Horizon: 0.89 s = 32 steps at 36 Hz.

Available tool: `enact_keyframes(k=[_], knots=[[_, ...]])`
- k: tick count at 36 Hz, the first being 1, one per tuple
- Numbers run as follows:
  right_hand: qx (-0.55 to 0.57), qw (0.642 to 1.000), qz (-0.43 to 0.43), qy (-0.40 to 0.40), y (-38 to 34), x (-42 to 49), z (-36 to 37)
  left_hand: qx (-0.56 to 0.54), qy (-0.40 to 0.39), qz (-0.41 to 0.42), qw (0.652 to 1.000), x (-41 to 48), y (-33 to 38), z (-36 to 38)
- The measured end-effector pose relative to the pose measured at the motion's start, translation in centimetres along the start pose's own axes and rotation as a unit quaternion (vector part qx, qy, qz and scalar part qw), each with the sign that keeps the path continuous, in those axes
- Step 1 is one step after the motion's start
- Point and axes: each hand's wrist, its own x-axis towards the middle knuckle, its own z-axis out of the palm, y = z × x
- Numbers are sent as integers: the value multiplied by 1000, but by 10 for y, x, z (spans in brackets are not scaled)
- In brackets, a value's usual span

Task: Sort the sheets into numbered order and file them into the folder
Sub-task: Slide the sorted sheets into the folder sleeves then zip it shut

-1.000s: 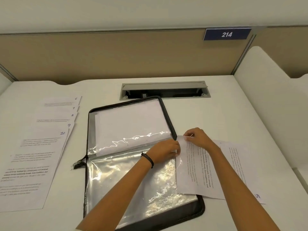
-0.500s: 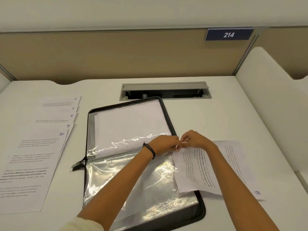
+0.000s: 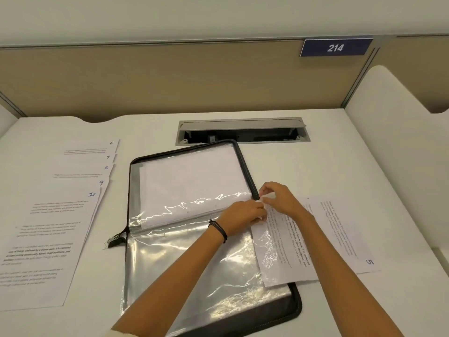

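Observation:
A black zip folder (image 3: 295,310) lies open in the middle of the desk, its clear plastic sleeves (image 3: 194,261) spread out. The far sleeve holds a white sheet (image 3: 192,183). A printed sheet (image 3: 289,242) sits at the folder's right edge, partly inside a sleeve. My left hand (image 3: 243,216) pinches the sleeve's edge at that spot. My right hand (image 3: 279,197) pinches the top corner of the printed sheet. Under it lies the sheet numbered 5 (image 3: 345,237). To the left, sheets numbered 6 to 10 (image 3: 46,227) lie fanned out.
A grey cable hatch (image 3: 243,131) is set into the desk behind the folder. A beige partition with a blue sign reading 214 (image 3: 336,47) stands at the back. A white side panel (image 3: 398,132) rises on the right. The folder's zip pull (image 3: 114,240) sticks out left.
Both hands have come together at the folder's right edge. The printed sheet has slid left, further under the clear sleeve.

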Motion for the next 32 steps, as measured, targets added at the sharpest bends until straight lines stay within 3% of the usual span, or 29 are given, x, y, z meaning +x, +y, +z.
enact_keyframes(k=[6,11,15,19,32], knots=[[5,986,21,168,35,-24,-19,8,68,8,998,-17,-9,19],[-22,966,85,242,80,-59,-26,13,112,-31,993,-35,-11,33],[-42,948,167,268,108,-87,-26,18,119,-63,991,-45,-6,42],[-63,927,225,293,124,-106,-31,-9,77,-98,992,-48,-4,47],[34,929,233,286,118,-128,-46,-27,34,-127,991,-48,-3,48]])
